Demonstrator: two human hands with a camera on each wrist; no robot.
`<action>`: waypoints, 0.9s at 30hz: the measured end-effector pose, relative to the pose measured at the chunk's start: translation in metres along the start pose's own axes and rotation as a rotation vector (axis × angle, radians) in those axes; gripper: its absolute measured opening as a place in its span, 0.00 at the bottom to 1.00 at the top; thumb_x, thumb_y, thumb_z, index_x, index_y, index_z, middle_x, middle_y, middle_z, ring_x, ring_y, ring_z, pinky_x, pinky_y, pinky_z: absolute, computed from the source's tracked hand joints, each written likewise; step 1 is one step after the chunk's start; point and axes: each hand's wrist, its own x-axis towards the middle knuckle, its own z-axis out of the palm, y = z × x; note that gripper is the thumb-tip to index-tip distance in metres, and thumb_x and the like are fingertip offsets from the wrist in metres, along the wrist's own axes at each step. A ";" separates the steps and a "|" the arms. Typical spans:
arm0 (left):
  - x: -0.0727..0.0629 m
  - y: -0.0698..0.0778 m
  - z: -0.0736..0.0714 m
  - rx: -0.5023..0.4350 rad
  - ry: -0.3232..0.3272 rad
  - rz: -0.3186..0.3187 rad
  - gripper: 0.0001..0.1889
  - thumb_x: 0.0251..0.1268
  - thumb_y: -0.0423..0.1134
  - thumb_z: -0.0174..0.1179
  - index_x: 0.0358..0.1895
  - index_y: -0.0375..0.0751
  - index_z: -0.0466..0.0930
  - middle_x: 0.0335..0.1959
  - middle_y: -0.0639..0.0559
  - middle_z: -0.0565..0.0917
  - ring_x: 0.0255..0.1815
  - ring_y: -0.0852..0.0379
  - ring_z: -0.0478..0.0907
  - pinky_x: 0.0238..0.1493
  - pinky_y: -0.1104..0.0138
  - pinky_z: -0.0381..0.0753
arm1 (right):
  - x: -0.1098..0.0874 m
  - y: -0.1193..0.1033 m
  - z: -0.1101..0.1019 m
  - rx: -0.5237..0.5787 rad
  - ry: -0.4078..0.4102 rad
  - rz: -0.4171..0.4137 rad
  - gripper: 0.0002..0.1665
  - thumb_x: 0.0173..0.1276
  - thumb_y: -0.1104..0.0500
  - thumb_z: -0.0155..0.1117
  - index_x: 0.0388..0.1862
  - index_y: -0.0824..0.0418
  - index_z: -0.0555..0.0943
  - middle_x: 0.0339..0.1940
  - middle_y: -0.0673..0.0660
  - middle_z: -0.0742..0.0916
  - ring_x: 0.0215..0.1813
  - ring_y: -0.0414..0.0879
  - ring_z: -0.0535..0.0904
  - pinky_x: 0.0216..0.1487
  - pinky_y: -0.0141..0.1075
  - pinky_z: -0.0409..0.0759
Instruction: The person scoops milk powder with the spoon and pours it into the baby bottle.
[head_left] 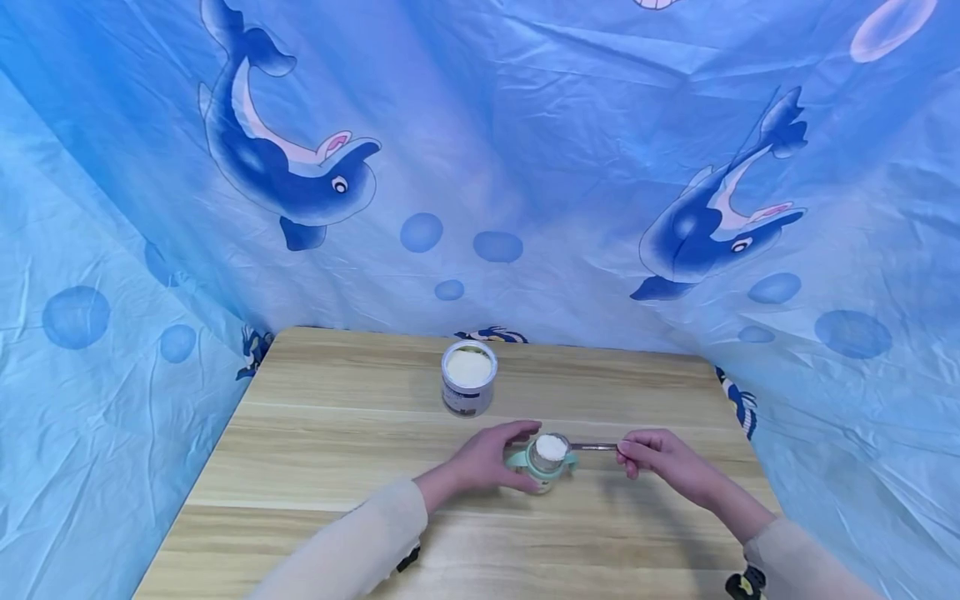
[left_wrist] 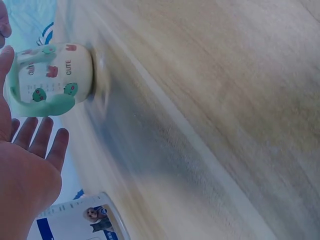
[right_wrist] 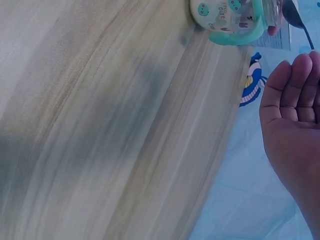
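Observation:
A clear baby bottle [left_wrist: 55,75] with pale green side handles and small printed pictures stands upright on the table. My left hand [head_left: 489,456] is beside it, fingers and thumb spread on either side of the near handle. In the left wrist view those fingers are fairly straight, right by the handle. With thumb and fingers, my right hand [head_left: 663,458] pinches the end of a metal spoon [head_left: 596,447]. Its bowl, heaped with white powder [head_left: 552,447], is level over the bottle's mouth and hides most of the opening.
An open tin [head_left: 468,398] of pale powder stands behind the bottle, to the left. The wood-grain table [head_left: 337,450] ends at blue dolphin-print cloth [head_left: 450,167], which hangs at the back and both sides.

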 end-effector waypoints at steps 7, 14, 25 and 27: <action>0.001 -0.003 0.005 0.013 0.010 0.013 0.51 0.51 0.56 0.84 0.80 0.53 0.70 0.74 0.57 0.79 0.72 0.57 0.76 0.77 0.59 0.73 | 0.002 -0.005 -0.002 -0.091 0.021 0.015 0.19 0.88 0.55 0.53 0.44 0.67 0.84 0.33 0.52 0.86 0.39 0.45 0.84 0.49 0.35 0.82; 0.002 -0.002 0.006 -0.008 0.018 -0.011 0.50 0.52 0.54 0.85 0.80 0.54 0.71 0.74 0.58 0.79 0.73 0.57 0.76 0.77 0.60 0.72 | 0.007 -0.009 -0.003 -0.190 0.034 -0.013 0.17 0.87 0.55 0.56 0.42 0.64 0.85 0.30 0.53 0.87 0.36 0.46 0.83 0.44 0.36 0.82; 0.002 -0.003 0.008 0.031 0.017 -0.014 0.45 0.54 0.56 0.83 0.76 0.56 0.75 0.70 0.62 0.82 0.70 0.60 0.77 0.74 0.61 0.74 | 0.011 -0.021 -0.004 -0.318 0.039 -0.044 0.15 0.86 0.55 0.58 0.40 0.58 0.86 0.29 0.55 0.87 0.34 0.49 0.82 0.39 0.34 0.80; 0.001 -0.002 0.008 0.033 0.020 -0.017 0.44 0.54 0.57 0.83 0.76 0.55 0.75 0.69 0.62 0.82 0.69 0.60 0.77 0.74 0.61 0.75 | 0.011 -0.024 -0.003 -0.334 0.040 -0.066 0.14 0.86 0.56 0.58 0.39 0.57 0.86 0.28 0.56 0.87 0.33 0.49 0.82 0.37 0.34 0.80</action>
